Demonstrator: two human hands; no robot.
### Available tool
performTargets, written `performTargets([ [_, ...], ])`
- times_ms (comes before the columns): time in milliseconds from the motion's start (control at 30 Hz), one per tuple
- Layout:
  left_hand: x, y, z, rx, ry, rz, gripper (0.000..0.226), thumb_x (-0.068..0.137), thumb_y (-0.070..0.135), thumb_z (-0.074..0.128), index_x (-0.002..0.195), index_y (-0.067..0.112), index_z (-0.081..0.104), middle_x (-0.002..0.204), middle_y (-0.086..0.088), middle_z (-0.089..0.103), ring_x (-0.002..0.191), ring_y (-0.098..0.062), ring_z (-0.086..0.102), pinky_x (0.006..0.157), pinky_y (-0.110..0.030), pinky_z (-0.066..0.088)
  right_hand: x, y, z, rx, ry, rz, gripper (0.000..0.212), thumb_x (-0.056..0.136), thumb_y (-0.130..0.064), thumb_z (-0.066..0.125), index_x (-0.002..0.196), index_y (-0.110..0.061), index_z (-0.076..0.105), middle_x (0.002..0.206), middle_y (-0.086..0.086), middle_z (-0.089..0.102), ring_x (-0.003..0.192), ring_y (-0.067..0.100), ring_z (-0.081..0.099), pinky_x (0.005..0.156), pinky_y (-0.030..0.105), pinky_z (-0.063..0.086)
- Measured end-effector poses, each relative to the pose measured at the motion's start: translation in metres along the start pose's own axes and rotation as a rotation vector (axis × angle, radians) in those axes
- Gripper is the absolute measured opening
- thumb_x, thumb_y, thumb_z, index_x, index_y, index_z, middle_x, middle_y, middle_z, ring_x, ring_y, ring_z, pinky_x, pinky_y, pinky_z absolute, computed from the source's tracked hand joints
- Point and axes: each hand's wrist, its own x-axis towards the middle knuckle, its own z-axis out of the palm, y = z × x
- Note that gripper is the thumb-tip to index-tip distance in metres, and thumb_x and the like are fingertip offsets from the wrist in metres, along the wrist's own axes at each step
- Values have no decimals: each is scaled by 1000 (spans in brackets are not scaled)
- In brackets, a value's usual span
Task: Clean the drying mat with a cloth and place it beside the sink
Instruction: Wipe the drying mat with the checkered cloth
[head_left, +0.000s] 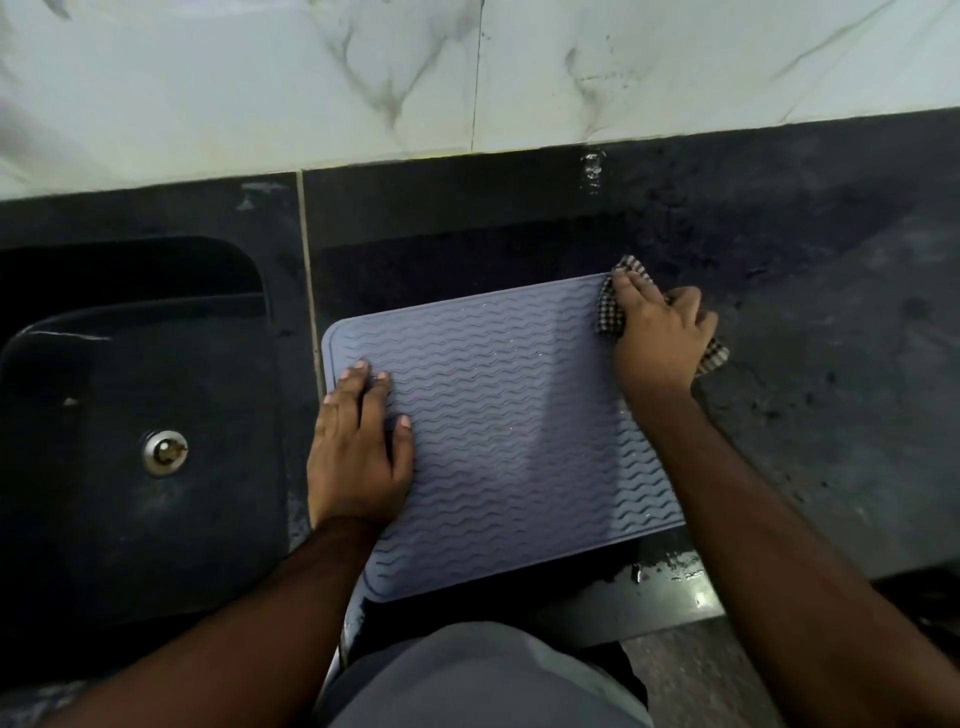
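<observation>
A grey-blue drying mat (498, 431) with wavy ridges lies flat on the dark counter, just right of the sink (130, 364). My left hand (358, 452) rests palm down on the mat's left part, fingers spread. At the mat's far right corner my right hand (660, 338) presses a checked cloth (610, 312). The cloth's ends stick out beyond the fingers and under the wrist side. Small water droplets glint on the mat's ridges.
The dark stone counter (831, 364) runs right of the mat, with a wet patch near its front edge (670, 571). A metal drain (165, 452) sits in the black sink. A marble-tiled wall (467, 78) rises behind the counter.
</observation>
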Motion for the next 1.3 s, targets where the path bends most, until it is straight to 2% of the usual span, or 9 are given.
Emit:
performTargets([
  [67,0,1,-1,7,-3,-6,54,98,35,49,146,12,49,159,-10,38,148,-28,34,121,-49,29,-11,-22,-4,112,-9,6,72,91,-1,42,154,-34,31,154,-7,43,120,36,41,96,53,36],
  [133,0,3,-2,15,-6,-7,54,98,34,51,146,10,49,159,-11,39,148,-28,34,120,-50,30,-34,-51,-2,193,-8,-186,83,85,4,39,155,-38,26,156,-8,41,117,32,43,93,50,38],
  [233,1,5,-3,24,-9,-7,54,98,33,51,146,9,50,158,-12,39,148,-28,33,120,-50,30,-56,-77,15,81,-91,-428,72,95,-8,41,155,-46,22,162,-22,23,130,27,36,99,49,33],
  [367,1,5,-5,24,-7,-8,54,98,33,51,146,9,50,159,-12,39,148,-28,33,121,-50,30,-36,-50,23,29,-42,-458,58,100,-23,42,150,-51,32,158,-27,29,130,27,41,95,45,33],
  [633,0,5,-5,23,-16,-8,55,99,34,51,147,9,49,159,-12,39,148,-28,34,121,-49,29,-1,-3,7,39,-34,-106,58,100,-14,41,145,-49,44,155,-25,36,126,29,40,97,45,32],
  [767,0,4,-5,25,-19,-3,55,99,36,50,147,10,49,159,-13,39,148,-29,33,121,-49,29,3,-40,-9,53,-99,38,65,95,-3,43,151,-37,37,154,-6,43,130,39,39,102,55,35],
  [900,1,4,-5,20,-38,-15,53,99,34,52,147,10,49,159,-11,38,149,-28,31,121,-49,29,-38,-114,-10,261,-34,-244,71,92,0,48,151,-38,36,149,-6,49,112,29,48,91,46,40],
  [1033,1,4,-5,31,-51,-14,53,99,34,52,147,9,49,159,-12,38,149,-29,31,121,-49,28,-62,-138,11,123,-127,-559,63,99,-16,43,152,-47,30,160,-23,28,130,26,38,100,46,32],
  [1300,1,5,-7,-8,-34,-18,53,99,33,55,147,11,49,160,-11,37,150,-27,30,124,-46,24,-19,-68,-6,75,-111,-129,69,92,-2,45,146,-45,42,155,-21,39,130,35,40,101,53,34],
])
